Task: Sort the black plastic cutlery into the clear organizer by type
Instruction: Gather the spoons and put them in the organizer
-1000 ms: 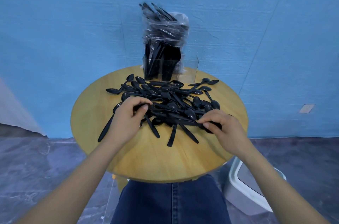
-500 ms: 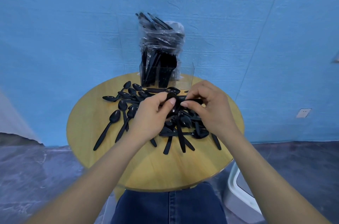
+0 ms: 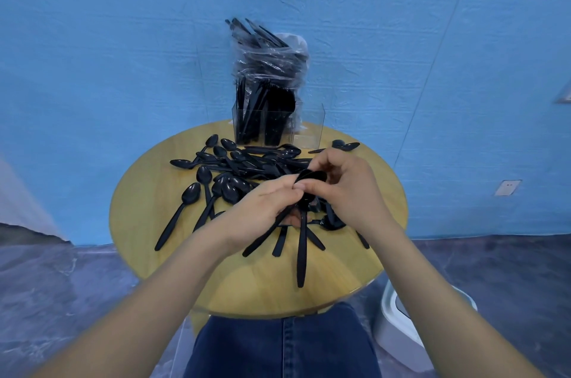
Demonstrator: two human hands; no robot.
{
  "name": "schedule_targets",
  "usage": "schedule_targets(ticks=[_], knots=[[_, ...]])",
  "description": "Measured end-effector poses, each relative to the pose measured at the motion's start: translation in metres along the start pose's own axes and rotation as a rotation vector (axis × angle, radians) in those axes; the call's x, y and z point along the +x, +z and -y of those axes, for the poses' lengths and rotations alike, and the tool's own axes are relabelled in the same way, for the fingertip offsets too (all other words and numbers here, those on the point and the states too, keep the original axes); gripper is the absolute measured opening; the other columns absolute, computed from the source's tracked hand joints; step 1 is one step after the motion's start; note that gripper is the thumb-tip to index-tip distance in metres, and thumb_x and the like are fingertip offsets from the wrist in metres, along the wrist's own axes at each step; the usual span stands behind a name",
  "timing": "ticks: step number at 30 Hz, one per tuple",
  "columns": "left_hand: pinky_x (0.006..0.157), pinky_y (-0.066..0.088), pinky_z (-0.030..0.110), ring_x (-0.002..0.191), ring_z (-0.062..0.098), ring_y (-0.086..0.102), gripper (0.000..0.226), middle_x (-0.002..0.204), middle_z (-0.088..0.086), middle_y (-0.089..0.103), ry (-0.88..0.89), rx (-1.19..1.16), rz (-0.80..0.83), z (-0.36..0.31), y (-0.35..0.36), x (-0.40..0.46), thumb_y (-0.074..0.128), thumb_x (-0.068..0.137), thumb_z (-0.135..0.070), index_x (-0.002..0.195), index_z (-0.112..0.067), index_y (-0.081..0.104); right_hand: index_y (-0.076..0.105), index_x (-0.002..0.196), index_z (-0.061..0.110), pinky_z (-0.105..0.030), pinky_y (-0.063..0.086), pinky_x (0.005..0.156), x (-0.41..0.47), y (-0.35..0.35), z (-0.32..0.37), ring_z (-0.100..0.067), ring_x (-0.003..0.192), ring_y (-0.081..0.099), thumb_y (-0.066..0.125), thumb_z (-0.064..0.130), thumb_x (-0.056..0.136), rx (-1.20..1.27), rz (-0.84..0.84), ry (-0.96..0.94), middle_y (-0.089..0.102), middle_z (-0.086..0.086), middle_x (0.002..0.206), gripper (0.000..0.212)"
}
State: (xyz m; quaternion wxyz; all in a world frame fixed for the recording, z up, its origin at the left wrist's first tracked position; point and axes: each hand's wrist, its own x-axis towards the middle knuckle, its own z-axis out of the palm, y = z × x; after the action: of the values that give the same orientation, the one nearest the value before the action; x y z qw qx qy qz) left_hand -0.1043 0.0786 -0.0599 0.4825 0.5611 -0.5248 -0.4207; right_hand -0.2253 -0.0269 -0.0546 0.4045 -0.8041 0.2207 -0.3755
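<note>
The fingers (image 3: 279,187) of the left hand (image 3: 256,213) curl narrowly around a small bunch of black plastic spoons (image 3: 304,223), bowls up by the fingertips, handles trailing towards the near edge of the round wooden desk (image 3: 148,201). The right hand (image 3: 346,192) pinches the top spoon bowl (image 3: 312,176) between thumb and forefinger, seemingly squaring the bowls together. To do this well, I'd say nest the bowls and align the handles before lifting, or one long handle may slip out. Around the hands, loose spoons (image 3: 216,173) spread across the desk's middle and left side. The clear acrylic organizer (image 3: 309,127) stands at the far edge; its left compartments hold upright black cutlery, while the right one looks empty, probably the spoons' place.
</note>
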Motion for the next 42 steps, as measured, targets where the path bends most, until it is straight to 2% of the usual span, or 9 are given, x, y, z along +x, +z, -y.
schedule_targets(ticks=[4,8,10,13,18,24,35,39,42], knots=[[0.079,0.054,0.026,0.077,0.007,0.064,0.023,0.083,-0.003,0.059,-0.087,0.026,-0.022,0.011,0.003,0.001,0.032,0.102,-0.022,0.110,-0.018,0.054,0.057,0.069,0.023,-0.014,0.036,0.051,-0.002,0.003,-0.009,0.000,0.050,0.041,0.081,0.019,0.071,0.022,-0.029,0.077,0.051,0.015,0.056,0.024],[0.067,0.050,0.030,0.061,0.008,0.045,0.022,0.071,-0.004,0.042,-0.099,0.262,-0.193,0.021,0.001,0.009,0.032,0.102,-0.023,0.084,-0.023,0.045,0.064,0.078,0.012,-0.020,0.044,0.062,-0.006,-0.007,-0.026,-0.006,0.064,0.052,0.069,0.029,0.084,0.009,-0.114,0.146,0.063,-0.001,0.071,0.018],[0.059,0.040,0.028,0.060,0.010,0.040,0.020,0.070,-0.004,0.043,-0.081,0.461,-0.253,0.027,0.000,0.014,0.032,0.102,-0.026,0.088,-0.023,0.046,0.064,0.080,0.015,-0.011,0.041,0.060,-0.011,-0.018,-0.044,-0.005,0.068,0.053,0.065,0.025,0.088,-0.115,-0.185,0.202,0.062,0.004,0.075,0.012],[0.058,0.040,0.030,0.065,0.016,0.048,0.019,0.079,0.001,0.052,-0.085,0.653,-0.249,0.031,0.006,0.024,0.033,0.102,-0.027,0.105,-0.016,0.048,0.062,0.089,0.018,-0.015,0.040,0.063,-0.018,-0.031,-0.073,-0.013,0.078,0.055,0.064,0.016,0.088,-0.261,-0.216,0.329,0.060,0.004,0.085,0.003],[0.073,0.044,0.029,0.085,0.014,0.053,0.016,0.096,-0.002,0.051,-0.121,0.844,-0.210,0.040,0.024,0.044,0.048,0.096,-0.032,0.104,-0.018,0.050,0.058,0.112,0.013,-0.028,0.044,0.084,-0.031,-0.025,-0.100,-0.015,0.096,0.052,0.067,0.022,0.086,-0.432,-0.104,0.409,0.053,-0.003,0.106,0.029],[0.083,0.050,0.034,0.095,0.017,0.056,0.020,0.103,-0.004,0.055,-0.197,0.929,-0.147,0.049,0.028,0.056,0.061,0.089,-0.032,0.103,-0.021,0.052,0.053,0.111,0.012,-0.021,0.034,0.068,-0.033,-0.019,-0.099,-0.011,0.081,0.050,0.058,0.017,0.092,-0.438,-0.066,0.354,0.052,0.007,0.083,0.021],[0.066,0.046,0.028,0.076,0.009,0.056,0.018,0.081,-0.011,0.057,-0.162,0.960,-0.206,0.039,0.010,0.054,0.063,0.088,-0.030,0.079,-0.028,0.048,0.061,0.101,0.013,-0.011,0.037,0.061,-0.028,-0.027,-0.105,-0.010,0.076,0.050,0.059,0.013,0.090,-0.318,-0.077,0.409,0.054,0.007,0.079,0.011],[0.063,0.046,0.026,0.071,0.007,0.055,0.023,0.077,-0.010,0.056,-0.136,0.921,-0.218,0.036,0.000,0.048,0.061,0.089,-0.031,0.073,-0.030,0.045,0.062,0.109,0.016,-0.022,0.036,0.080,-0.021,-0.032,-0.108,-0.020,0.104,0.049,0.059,0.013,0.089,-0.471,-0.192,0.364,0.055,-0.003,0.109,0.021],[0.064,0.047,0.026,0.071,0.006,0.054,0.021,0.078,-0.010,0.055,-0.146,0.919,-0.213,0.035,-0.002,0.045,0.061,0.090,-0.032,0.074,-0.029,0.046,0.049,0.134,0.024,-0.034,0.030,0.099,-0.013,-0.037,-0.110,-0.028,0.124,0.034,0.057,0.031,0.092,-0.623,-0.075,0.394,0.042,-0.001,0.134,0.043]])
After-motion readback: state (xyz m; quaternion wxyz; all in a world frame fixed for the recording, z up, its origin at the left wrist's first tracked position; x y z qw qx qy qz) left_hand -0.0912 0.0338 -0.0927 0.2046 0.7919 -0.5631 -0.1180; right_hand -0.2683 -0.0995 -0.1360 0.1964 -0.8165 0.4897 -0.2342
